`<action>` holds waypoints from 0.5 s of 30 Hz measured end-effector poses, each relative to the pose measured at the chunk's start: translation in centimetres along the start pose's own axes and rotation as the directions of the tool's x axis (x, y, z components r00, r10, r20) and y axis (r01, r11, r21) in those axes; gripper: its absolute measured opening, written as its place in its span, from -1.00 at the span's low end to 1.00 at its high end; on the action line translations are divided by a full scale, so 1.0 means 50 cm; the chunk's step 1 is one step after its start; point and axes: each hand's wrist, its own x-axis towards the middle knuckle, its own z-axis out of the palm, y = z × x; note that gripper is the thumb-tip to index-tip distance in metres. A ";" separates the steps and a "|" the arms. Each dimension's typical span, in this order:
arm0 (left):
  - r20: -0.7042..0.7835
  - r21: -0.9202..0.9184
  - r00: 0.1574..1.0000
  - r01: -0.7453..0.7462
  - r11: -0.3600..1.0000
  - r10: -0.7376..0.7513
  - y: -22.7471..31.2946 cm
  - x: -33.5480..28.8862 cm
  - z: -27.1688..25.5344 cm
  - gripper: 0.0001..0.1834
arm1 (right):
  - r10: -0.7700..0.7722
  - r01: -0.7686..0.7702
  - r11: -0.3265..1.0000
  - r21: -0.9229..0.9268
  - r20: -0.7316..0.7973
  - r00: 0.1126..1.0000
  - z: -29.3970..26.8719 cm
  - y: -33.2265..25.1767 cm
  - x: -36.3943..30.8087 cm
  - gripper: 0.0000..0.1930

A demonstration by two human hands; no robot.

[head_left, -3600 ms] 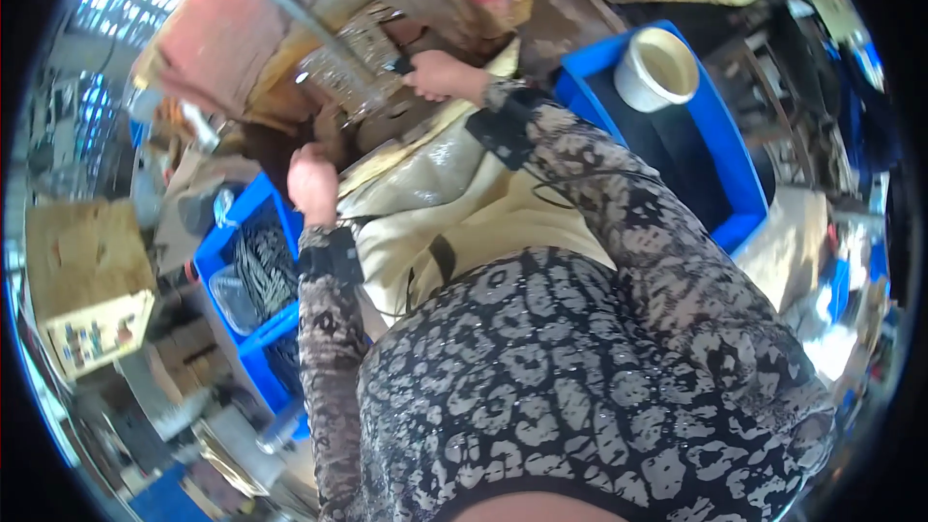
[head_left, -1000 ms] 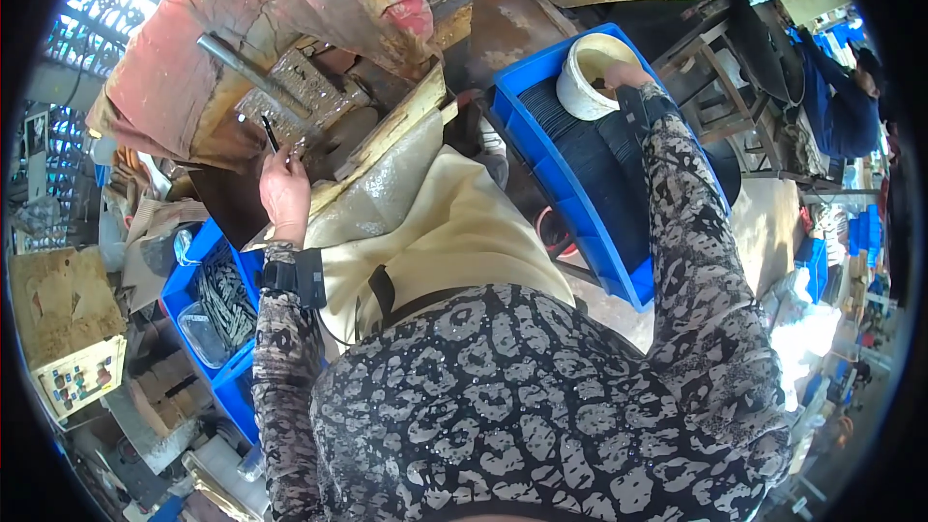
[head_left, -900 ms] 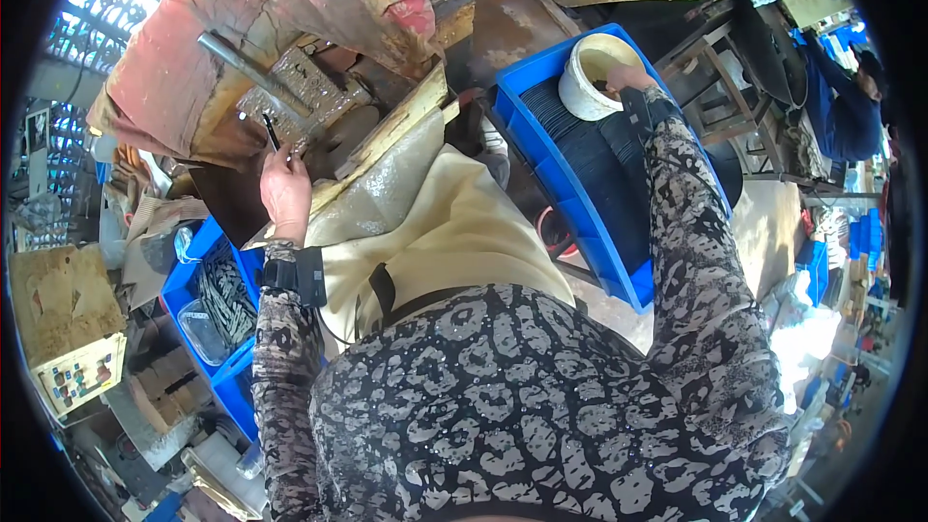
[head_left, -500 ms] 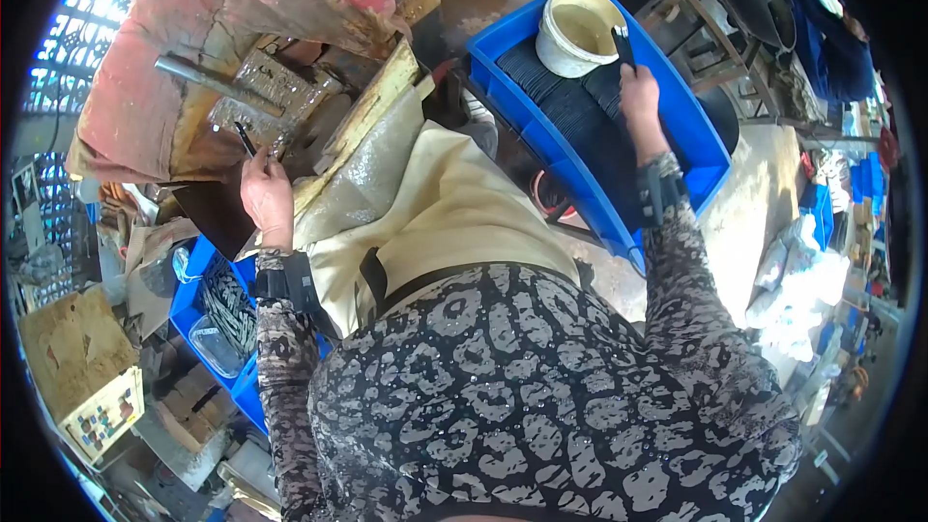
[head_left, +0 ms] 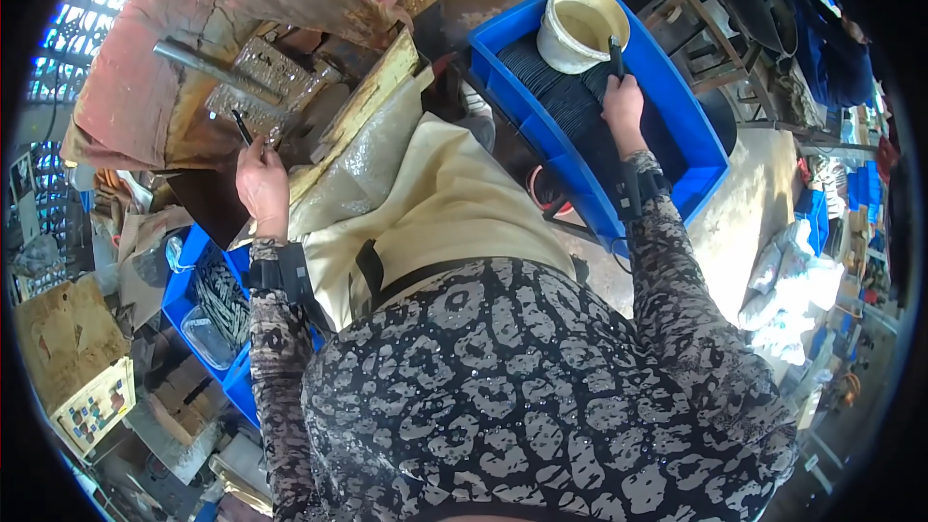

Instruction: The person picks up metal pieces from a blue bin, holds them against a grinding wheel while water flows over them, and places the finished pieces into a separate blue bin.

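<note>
My left hand (head_left: 262, 186) is closed on a thin dark strip (head_left: 241, 126), which points up toward a wet, glistening block (head_left: 253, 92) on the bench. A grey metal bar (head_left: 217, 72) lies across that block. Over at the right, my right hand (head_left: 623, 112) grips a narrow dark flat piece (head_left: 616, 56) above a blue crate (head_left: 698, 130). The piece's upper end overlaps the near right rim of a white bucket (head_left: 570, 56). Rows of thin black pieces (head_left: 546, 87) fill the crate beside the bucket. Fingers hide the lower ends of both held pieces.
A stained reddish cloth (head_left: 135, 87) drapes round the bench, with a wooden board (head_left: 372, 101) along its near side. A cream apron (head_left: 454, 203) covers my lap. Low at the left stands a blue bin (head_left: 184, 304) of metal pieces. A wooden stool frame (head_left: 710, 29) is beyond the crate.
My right hand has shifted left and slightly nearer, with the dark piece still in its grip. My left hand has moved slightly left and keeps hold of the strip.
</note>
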 end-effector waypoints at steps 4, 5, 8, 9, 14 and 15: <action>0.002 0.018 1.000 0.022 1.000 -0.022 -0.012 -0.002 0.001 -0.67 | 0.257 -0.340 0.754 0.562 0.224 0.940 -0.039 -0.045 -0.038 -0.78; 0.009 0.017 1.000 0.022 1.000 -0.022 -0.015 -0.002 0.003 -0.67 | 0.301 -0.427 0.681 0.595 0.304 0.904 -0.040 -0.038 -0.053 -0.81; -0.038 0.052 0.999 0.028 0.998 -0.026 -0.017 -0.001 0.002 -0.67 | 0.406 -0.645 0.522 0.558 0.502 0.763 -0.026 -0.023 -0.071 -0.84; -0.036 0.052 0.999 0.026 0.998 -0.024 -0.015 0.000 0.001 -0.67 | 0.431 -0.701 0.490 0.518 0.555 0.712 -0.004 -0.008 -0.069 -0.82; -0.002 0.071 1.000 0.026 0.997 -0.026 -0.018 -0.004 -0.015 -0.67 | 0.394 -0.678 0.619 0.397 0.590 0.705 0.123 0.007 -0.032 -0.79; 0.009 0.054 1.000 0.011 0.998 -0.012 -0.006 0.001 -0.008 -0.67 | 0.410 -0.680 0.613 0.402 0.574 0.709 0.145 0.136 -0.003 -0.79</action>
